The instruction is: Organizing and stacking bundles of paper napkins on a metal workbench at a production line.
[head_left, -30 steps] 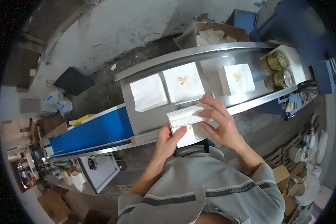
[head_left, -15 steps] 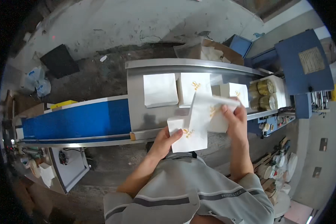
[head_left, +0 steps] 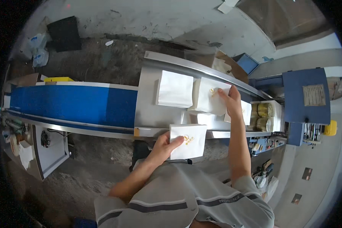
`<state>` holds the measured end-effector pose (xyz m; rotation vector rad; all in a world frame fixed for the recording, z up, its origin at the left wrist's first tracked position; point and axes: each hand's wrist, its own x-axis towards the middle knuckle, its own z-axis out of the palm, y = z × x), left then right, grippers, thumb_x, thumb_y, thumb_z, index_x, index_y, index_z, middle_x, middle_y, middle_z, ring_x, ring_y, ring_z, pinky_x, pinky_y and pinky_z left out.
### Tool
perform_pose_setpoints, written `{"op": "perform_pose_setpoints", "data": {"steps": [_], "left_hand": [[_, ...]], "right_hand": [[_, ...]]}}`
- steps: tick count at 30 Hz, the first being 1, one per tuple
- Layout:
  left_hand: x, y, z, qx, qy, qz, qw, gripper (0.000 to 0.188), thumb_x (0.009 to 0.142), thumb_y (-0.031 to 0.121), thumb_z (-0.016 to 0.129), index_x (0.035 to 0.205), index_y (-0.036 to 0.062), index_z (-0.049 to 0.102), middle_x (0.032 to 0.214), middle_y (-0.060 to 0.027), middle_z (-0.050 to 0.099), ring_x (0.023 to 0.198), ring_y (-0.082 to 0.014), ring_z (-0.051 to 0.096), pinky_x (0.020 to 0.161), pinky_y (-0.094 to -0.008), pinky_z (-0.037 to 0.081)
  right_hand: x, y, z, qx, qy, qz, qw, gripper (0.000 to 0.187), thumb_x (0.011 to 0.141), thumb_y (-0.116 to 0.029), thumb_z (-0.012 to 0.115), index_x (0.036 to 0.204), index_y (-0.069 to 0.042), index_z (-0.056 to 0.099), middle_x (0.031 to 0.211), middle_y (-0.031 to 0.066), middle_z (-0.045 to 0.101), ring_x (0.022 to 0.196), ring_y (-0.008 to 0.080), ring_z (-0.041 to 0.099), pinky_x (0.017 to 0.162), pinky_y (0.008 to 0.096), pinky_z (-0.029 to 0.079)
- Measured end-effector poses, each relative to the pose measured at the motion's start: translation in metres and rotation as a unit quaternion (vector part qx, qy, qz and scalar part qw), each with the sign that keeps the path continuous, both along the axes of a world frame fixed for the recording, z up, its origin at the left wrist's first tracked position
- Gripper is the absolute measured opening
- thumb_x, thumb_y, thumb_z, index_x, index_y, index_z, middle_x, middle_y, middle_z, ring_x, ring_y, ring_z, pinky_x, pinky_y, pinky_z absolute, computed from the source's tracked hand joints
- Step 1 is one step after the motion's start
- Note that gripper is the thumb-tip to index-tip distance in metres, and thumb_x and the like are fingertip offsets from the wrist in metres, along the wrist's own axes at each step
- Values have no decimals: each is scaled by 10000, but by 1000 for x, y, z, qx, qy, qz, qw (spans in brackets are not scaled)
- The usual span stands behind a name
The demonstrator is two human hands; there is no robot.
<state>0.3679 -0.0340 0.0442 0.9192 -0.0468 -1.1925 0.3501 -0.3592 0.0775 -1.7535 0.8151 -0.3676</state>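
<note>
My left hand (head_left: 165, 147) is closed around the left edge of a stack of white paper napkins (head_left: 193, 143) with a gold print, thumb on top. It holds them in front of the table's near edge. Farther off to the right, my right hand (head_left: 231, 100) grips the right corner of another printed napkin stack (head_left: 205, 95), thumb across its top and fingers at the edge. Whether it pinches the whole stack or only some upper napkins cannot be made out. A plain white napkin stack (head_left: 174, 89) lies to its left, and a further stack (head_left: 246, 112) is partly behind my right forearm.
The stacks lie on a metal table (head_left: 148, 110) with a raised far rail (head_left: 201, 65). A blue conveyor belt (head_left: 76, 106) joins it at left. Rolls in clear wrap (head_left: 264, 110) and a blue machine panel (head_left: 306, 95) stand at right, with an open cardboard box (head_left: 233, 68) behind.
My right hand has moved away from the napkins in my left hand, out to the middle stack on the table. My left hand keeps its hold. The whole view has shifted and turned slightly.
</note>
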Motion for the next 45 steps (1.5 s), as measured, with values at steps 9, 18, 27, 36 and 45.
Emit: {"op": "perform_pose_setpoints", "data": {"steps": [9, 18, 27, 36, 45], "left_hand": [[-2, 1, -5, -18, -1, 1, 1000, 380, 957, 259, 633, 1212, -19, 585, 1105, -100, 669, 986, -147, 631, 867, -301, 505], [-1, 2, -13, -11, 5, 8, 1000, 371, 961, 246, 645, 1197, -34, 588, 1070, -88, 675, 935, -120, 635, 809, -258, 516], [4, 6, -8, 5, 0, 12, 1000, 359, 959, 254, 648, 1173, -32, 607, 1048, -78, 682, 910, -108, 636, 792, -255, 516], [11, 6, 1, -10, 1, 27, 1000, 358, 954, 247, 653, 1177, -29, 605, 1042, -77, 684, 907, -102, 637, 790, -251, 516], [18, 13, 8, -4, -27, 55, 998, 353, 951, 236, 647, 1194, -16, 604, 1073, -77, 673, 951, -108, 624, 841, -265, 496]], "right_hand": [[3, -4, -1, 79, -35, 32, 996, 447, 862, -6, 687, 1279, -26, 527, 986, 120, 681, 842, 165, 660, 713, 293, 546], [5, -3, 10, 11, 12, 37, 999, 529, 864, -5, 676, 1342, 13, 449, 959, 122, 682, 836, 146, 649, 738, 269, 533], [18, 44, 21, -542, 75, 137, 826, 528, 879, -200, 695, 1348, -32, 521, 1486, 199, 403, 1405, 405, 324, 1130, 491, 319], [16, 34, -32, -544, 144, 216, 798, 641, 979, -459, 460, 1474, -60, 381, 1529, 243, 318, 1440, 430, 238, 1164, 564, 161], [-12, 74, 16, -480, -10, 120, 869, 594, 898, -151, 678, 1413, 3, 425, 1443, 221, 439, 1372, 385, 386, 1102, 468, 349]]}}
